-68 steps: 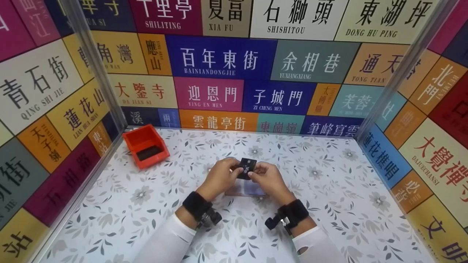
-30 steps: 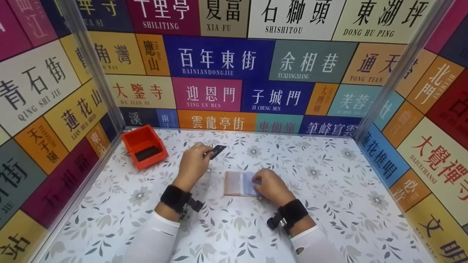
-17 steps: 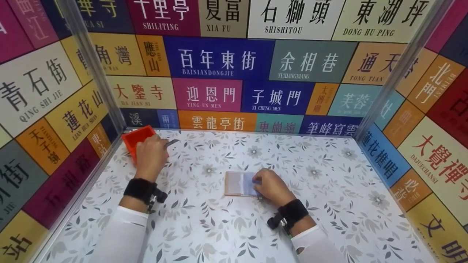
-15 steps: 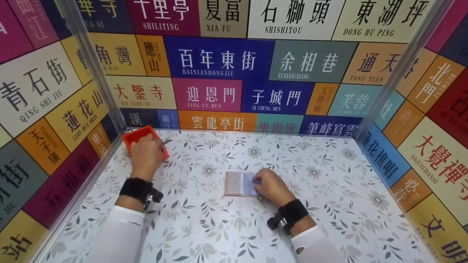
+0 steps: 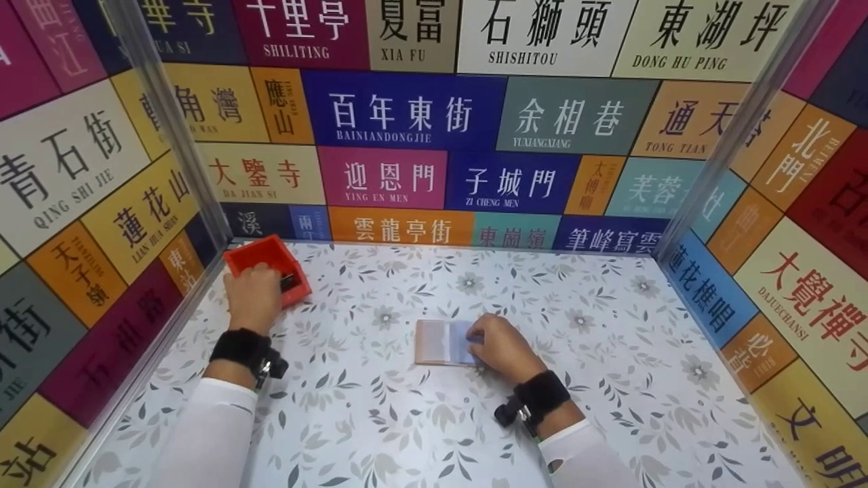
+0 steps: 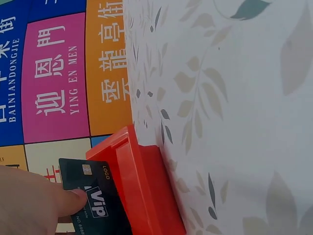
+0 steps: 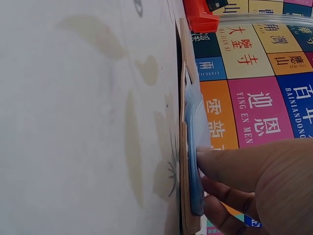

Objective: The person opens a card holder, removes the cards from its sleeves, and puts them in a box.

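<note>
My left hand [image 5: 252, 295] is at the red plastic bin [image 5: 297, 290] on the left, pinching a black card [image 6: 100, 203] by its edge. The card bears "Vip" and a chip, and its lower part dips inside the bin [image 6: 155, 196] in the left wrist view. At mid-table lies an opened card holder [image 5: 430, 343] with a brown cover and clear sleeves. My right hand [image 5: 503, 344] is at its right side, thumb and fingers pinching the bluish plastic sleeve [image 7: 194, 142]. The brown cover [image 7: 184, 171] lies beneath that sleeve.
The table [image 5: 380, 420] has a white leaf-and-flower print. Printed panels [image 5: 407, 108] with Chinese place names enclose it at the back and both sides, joined by clear corner strips. Each wrist wears a black strap [image 5: 237, 349] with a small camera.
Both hands held the black card over the card holder; then my left hand carried it left and down into the red bin. My right hand moved down to the holder's sleeve and stays there.
</note>
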Demonstrator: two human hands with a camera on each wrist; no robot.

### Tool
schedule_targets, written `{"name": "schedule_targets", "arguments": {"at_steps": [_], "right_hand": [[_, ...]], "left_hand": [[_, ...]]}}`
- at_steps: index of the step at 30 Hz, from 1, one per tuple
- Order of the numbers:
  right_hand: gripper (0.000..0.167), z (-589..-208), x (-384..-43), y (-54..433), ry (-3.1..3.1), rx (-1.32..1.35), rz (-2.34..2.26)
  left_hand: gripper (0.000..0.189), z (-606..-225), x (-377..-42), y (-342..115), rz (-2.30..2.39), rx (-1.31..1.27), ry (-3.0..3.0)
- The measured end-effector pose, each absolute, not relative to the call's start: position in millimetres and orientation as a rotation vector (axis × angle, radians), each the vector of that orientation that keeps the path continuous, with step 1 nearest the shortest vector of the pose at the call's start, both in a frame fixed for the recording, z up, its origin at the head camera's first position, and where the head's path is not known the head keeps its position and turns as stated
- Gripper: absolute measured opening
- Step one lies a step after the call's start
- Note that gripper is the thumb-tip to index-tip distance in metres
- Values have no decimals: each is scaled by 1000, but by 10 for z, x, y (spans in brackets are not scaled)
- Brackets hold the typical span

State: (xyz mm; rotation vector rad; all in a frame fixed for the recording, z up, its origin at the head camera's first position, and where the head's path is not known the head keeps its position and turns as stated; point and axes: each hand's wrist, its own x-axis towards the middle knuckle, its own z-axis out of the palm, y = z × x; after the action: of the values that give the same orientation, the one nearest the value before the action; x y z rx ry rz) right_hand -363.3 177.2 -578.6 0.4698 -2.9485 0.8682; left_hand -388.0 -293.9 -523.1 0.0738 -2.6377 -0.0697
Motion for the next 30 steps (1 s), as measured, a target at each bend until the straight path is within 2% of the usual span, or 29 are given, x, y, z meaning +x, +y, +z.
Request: {"name": "schedule_targets", "arguments": {"at_steps": [7, 21, 30], "right_hand": [[17, -5785, -3633, 1765, -2944, 472, 889], [15, -5796, -3662, 1732, -2922, 529, 913], [15, -5798, -3692, 1754, -2955, 514, 885]], "left_hand": [[19, -5363, -3989, -2963, -18, 139, -2724], [10, -5485, -3966, -3000, -34, 153, -2808], [25, -5473, -4036, -2837, -52, 126, -2774]]}}
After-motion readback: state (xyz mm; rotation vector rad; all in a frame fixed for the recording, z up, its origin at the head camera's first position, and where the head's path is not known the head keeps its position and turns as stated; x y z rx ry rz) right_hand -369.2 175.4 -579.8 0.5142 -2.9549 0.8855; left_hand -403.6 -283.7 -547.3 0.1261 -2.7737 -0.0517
